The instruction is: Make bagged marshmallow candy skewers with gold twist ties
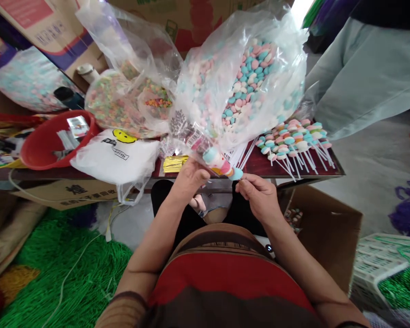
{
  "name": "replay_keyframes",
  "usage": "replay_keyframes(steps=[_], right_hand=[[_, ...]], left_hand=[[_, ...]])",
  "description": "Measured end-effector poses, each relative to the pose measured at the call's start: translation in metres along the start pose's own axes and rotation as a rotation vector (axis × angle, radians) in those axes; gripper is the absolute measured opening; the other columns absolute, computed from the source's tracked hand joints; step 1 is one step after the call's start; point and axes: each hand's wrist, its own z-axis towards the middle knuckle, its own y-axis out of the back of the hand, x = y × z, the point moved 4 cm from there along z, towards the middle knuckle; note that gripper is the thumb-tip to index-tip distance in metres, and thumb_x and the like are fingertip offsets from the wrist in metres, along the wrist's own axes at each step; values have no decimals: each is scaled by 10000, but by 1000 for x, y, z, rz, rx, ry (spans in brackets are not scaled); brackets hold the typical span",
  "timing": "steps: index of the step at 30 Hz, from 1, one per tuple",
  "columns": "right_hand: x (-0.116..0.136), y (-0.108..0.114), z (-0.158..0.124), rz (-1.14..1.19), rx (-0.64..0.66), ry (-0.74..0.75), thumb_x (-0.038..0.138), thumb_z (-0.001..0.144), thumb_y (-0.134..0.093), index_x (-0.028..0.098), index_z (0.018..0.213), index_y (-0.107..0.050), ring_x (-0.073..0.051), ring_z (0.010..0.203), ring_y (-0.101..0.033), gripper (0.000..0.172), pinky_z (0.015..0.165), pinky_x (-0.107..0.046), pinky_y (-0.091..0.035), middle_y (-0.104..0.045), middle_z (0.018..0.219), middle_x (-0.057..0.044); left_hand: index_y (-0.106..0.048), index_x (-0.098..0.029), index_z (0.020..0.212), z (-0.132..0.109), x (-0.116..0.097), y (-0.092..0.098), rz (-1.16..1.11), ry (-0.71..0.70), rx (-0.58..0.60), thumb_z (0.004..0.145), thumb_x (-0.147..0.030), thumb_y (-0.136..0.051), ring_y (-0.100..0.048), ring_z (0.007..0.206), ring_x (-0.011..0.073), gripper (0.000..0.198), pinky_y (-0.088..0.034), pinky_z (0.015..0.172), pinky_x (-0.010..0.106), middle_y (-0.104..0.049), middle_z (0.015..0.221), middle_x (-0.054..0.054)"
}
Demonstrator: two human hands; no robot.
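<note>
Just past the table's front edge, a skewer of pink, white and blue marshmallow-like candies (pixel 218 159) lies between my hands. Around its upper end is a clear plastic bag (pixel 194 137) with a printed barcode. My left hand (pixel 188 181) is closed on the bag's side, thumb near the lower edge. With thumb and forefinger, my right hand (pixel 259 193) pinches the skewer's lower end beside a blue candy; the stick itself is hidden there. To the right, several finished candy skewers (pixel 294 141) lie piled with white sticks pointing toward me.
Large clear bags of loose candies (pixel 249 86) stand at the table's back. A red basin (pixel 58 146), a white smiley bag (pixel 116 155), yellow ties (pixel 174 164) and white sticks (pixel 239 155) are nearby. An open carton (pixel 324 232) sits below right; another person's leg (pixel 369 77) stands beyond.
</note>
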Motion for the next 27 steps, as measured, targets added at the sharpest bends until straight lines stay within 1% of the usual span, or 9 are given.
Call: replay_keyframes(steps=[2,4,9,14,16,20,22,25,27], right_hand=[[2,-3,0,-36,43,3,492,804,-770,213,906,-799,-82,493,-429,299,469,-231,-367,-622,614,22],[5,-8,0,-56,60,4,502,819,-756,211,908,-793,-83,496,-417,306,475,-235,-369,-592,602,31],[13,-26,-2,11,46,13,545,849,-721,212,868,-747,-79,487,-413,335,482,-233,-372,-522,557,58],[21,-31,-5,-63,165,10,522,885,-682,206,991,-755,-83,510,-473,342,499,-227,-405,-589,597,45],[22,-31,-6,-96,191,-5,515,885,-684,195,944,-757,-82,502,-476,334,498,-226,-413,-597,592,39],[18,-32,-5,-35,172,-33,533,897,-668,193,750,-696,-73,464,-450,372,465,-223,-387,-590,578,33],[15,-32,-5,7,145,-44,533,901,-666,198,766,-692,-73,462,-448,362,462,-221,-380,-584,577,39],[8,-28,-6,31,126,-57,511,896,-680,210,904,-731,-76,472,-450,306,468,-219,-378,-573,576,55],[4,-26,-8,4,144,-65,504,897,-677,207,920,-739,-78,482,-454,305,474,-220,-377,-561,569,58]], left_hand=[[-710,-217,999,2,-5,-4,-75,-33,-29,676,-717,-784,-706,1029,246,600,-582,828,346,-732,896,58],[-690,-225,984,1,-3,-15,-131,-15,-57,755,-683,-745,-698,1070,253,515,-573,875,371,-725,895,58],[-646,-206,842,-8,12,-42,-180,35,-4,853,-545,-720,-717,961,209,347,-568,870,357,-700,803,25],[-625,-201,819,-1,6,-31,-208,-41,-74,848,-517,-741,-703,802,146,338,-567,845,317,-650,706,-25],[-626,-193,807,-1,7,-30,-173,-13,-65,845,-507,-747,-678,717,125,338,-568,764,284,-652,705,-22],[-658,-186,929,-15,29,-37,-103,275,59,841,-561,-722,-538,476,70,391,-470,475,233,-702,808,6],[-657,-217,1077,-18,34,-33,-109,304,64,740,-594,-805,-587,552,80,527,-491,509,231,-727,949,27],[-645,-286,1203,-7,20,-16,-146,156,-57,541,-715,-865,-695,936,174,820,-557,747,277,-706,1161,57],[-662,-307,1196,4,6,-8,-167,95,-106,538,-796,-808,-682,1079,235,833,-553,825,324,-695,1207,67]])
